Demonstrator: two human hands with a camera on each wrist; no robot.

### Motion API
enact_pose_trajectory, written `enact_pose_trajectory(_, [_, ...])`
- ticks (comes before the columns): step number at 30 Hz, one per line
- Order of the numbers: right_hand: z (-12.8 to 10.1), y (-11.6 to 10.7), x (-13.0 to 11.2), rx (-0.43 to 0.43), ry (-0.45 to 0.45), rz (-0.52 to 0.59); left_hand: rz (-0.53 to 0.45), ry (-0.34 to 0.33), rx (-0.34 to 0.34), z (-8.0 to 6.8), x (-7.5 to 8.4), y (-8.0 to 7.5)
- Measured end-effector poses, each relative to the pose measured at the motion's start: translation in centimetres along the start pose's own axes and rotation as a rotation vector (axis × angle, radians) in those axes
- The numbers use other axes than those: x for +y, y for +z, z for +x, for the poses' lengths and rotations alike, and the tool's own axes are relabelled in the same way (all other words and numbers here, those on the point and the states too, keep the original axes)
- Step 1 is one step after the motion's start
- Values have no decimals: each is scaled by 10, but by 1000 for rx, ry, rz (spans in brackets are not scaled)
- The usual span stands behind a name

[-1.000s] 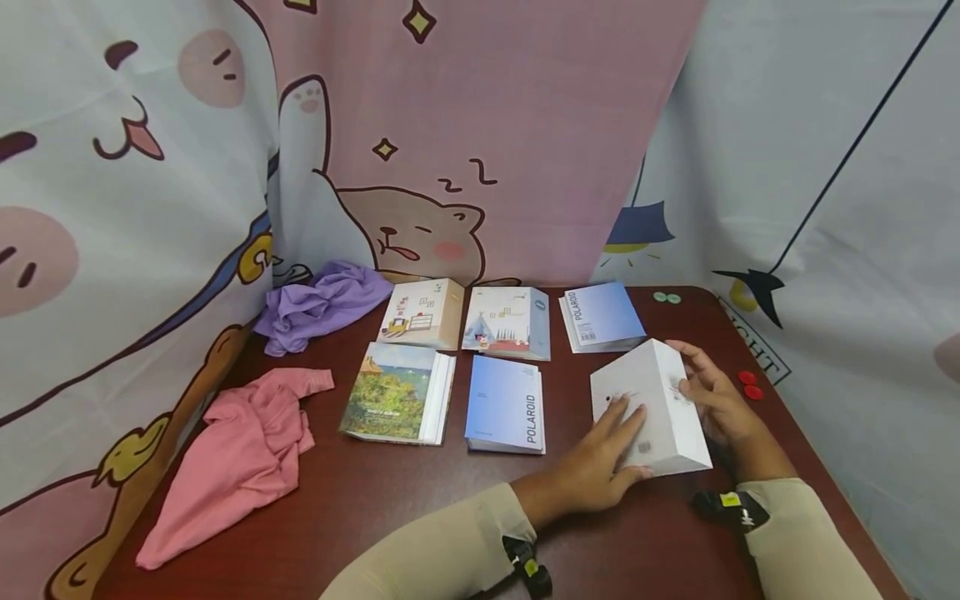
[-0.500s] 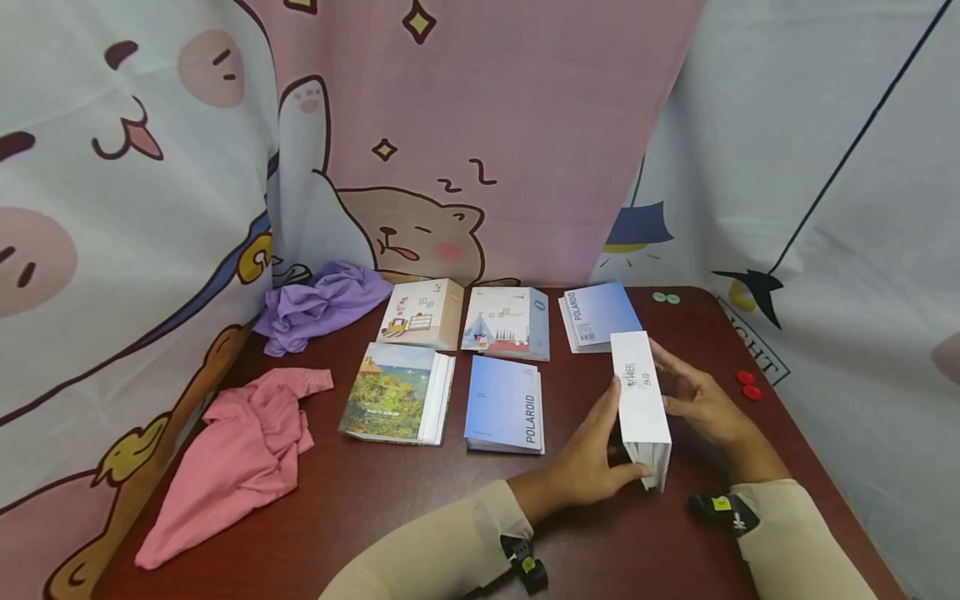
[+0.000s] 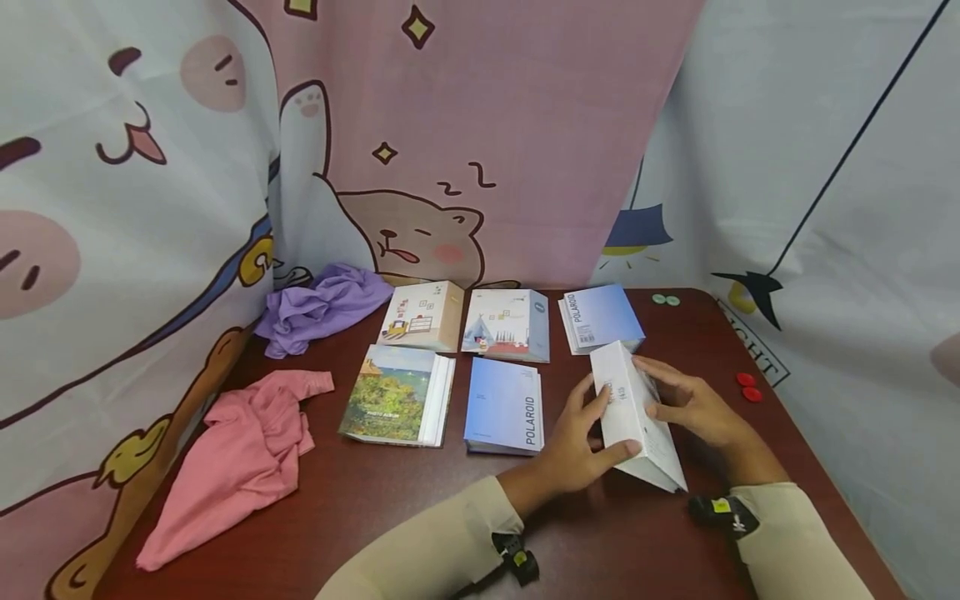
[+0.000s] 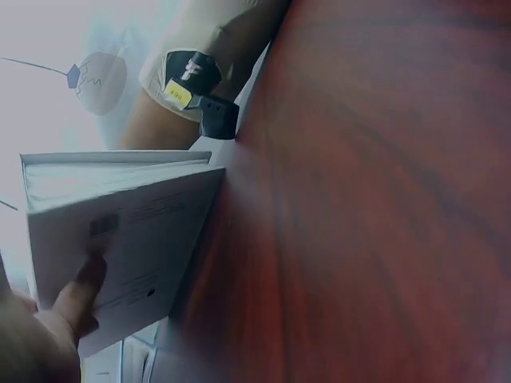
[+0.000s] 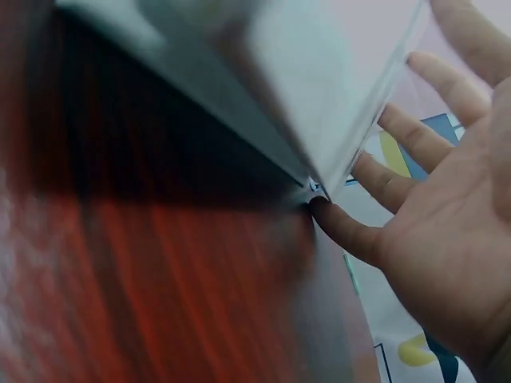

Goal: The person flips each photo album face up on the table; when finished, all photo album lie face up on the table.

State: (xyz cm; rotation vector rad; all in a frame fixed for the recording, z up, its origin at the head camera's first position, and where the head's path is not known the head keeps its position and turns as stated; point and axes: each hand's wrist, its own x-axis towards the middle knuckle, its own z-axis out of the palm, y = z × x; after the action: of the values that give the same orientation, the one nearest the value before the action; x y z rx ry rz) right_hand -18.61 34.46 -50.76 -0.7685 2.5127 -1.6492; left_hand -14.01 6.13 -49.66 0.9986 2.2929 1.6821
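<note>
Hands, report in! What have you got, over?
Left hand and right hand both on the white album, tilted on edge. Blue Polaroid album close on the left. Over.

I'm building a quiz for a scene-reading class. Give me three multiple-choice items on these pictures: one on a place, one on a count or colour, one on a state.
1. Where does the purple cloth lie?
A. far left of the table, by the curtain
B. under the white album
C. beside the red buttons

2. How many albums lie flat on the table, not counting the one in hand?
A. three
B. five
C. seven

3. How is the white album held?
A. flat under one palm
B. tilted up between both hands
C. lying untouched

Key: 1 A, the purple cloth sits at the far left; 2 B, five lie in two rows, such as the landscape album; 3 B, the left hand and right hand prop the white album up.
</note>
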Motion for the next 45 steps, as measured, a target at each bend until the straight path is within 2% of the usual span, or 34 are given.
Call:
enact_pose_trajectory(5, [0, 2, 2, 18, 48, -197, 207, -78, 56, 2, 0, -4])
enact_pose_trajectory(10, [-3, 1, 2, 17, 152, -325, 293, -120, 14, 5, -6, -1])
enact_pose_trajectory(14, [-2, 1, -1, -13, 219, -349, 360, -163, -11, 5, -9, 2])
enact_pose_trajectory(20, [1, 4, -5, -26, 259, -390, 379, -158, -16, 5, -10, 1])
enact_pose_trajectory(27, [2, 4, -4, -28, 274, -411, 380, -199, -28, 6, -9, -1])
enact_pose_trajectory(31, [4, 3, -4, -38, 274, -420, 410, -178, -53, 8, -7, -5])
enact_pose_trajectory(35, [8, 2, -10, -54, 257, -431, 402, -143, -77, 9, -4, -14])
enact_pose_trajectory(39, [15, 2, -20, -61, 248, -448, 396, -139, -77, 8, 1, -30])
enact_pose_trajectory(45, [36, 1, -43, -105, 252, -460, 376, -220, 3, 12, 7, -66])
